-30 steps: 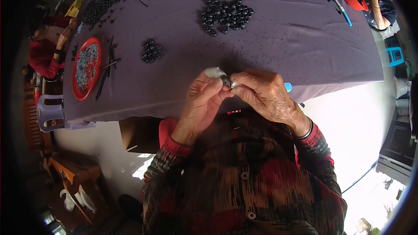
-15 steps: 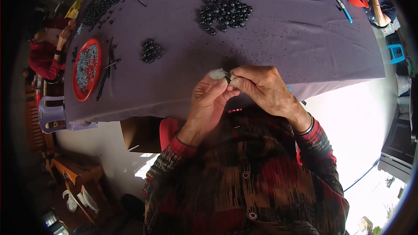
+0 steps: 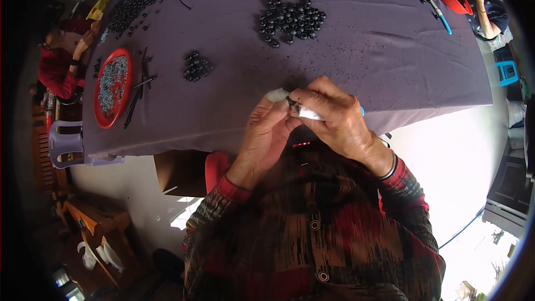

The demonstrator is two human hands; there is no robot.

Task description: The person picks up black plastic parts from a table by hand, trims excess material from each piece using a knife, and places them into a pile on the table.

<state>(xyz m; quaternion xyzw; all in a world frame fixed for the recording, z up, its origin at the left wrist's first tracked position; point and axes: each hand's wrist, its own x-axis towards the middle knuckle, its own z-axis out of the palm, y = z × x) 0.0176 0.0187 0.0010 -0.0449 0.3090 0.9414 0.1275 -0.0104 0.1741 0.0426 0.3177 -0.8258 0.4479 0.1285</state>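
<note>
Hands meeting at table (image 3: pixel 390 72) edge: left hand (image 3: pixel 267 134) and right hand (image 3: pixel 334 120) pinch together on a small black bead (image 3: pixel 291 101), its axis too small to tell. White wrap (image 3: pixel 277 95) covers one fingertip. Red tray (image 3: pixel 111 86) lies far left; bead pile (image 3: pixel 291 21) sits beyond the hands.

The small dark piece (image 3: pixel 291 101) pinched between both hands is mostly hidden (fingers cover it).
</note>
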